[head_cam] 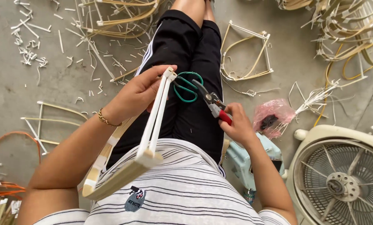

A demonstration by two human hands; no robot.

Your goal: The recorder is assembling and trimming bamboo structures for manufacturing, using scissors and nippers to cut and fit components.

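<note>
A bamboo strip frame is gripped near its upper corner by the left hand, fingers closed around it, above the lap. Red-handled pliers are clenched in the right hand (green-handled scissors rest on the black shorts just beside the pliers' tip).

Pale, matt cane frame with smooth strips; steel pliers with glossy red plastic grips; green plastic-handled scissors; rough grey concrete floor; crinkly pink plastic bag.

Grey concrete floor w/ strip offcuts, fan nearby.
</note>
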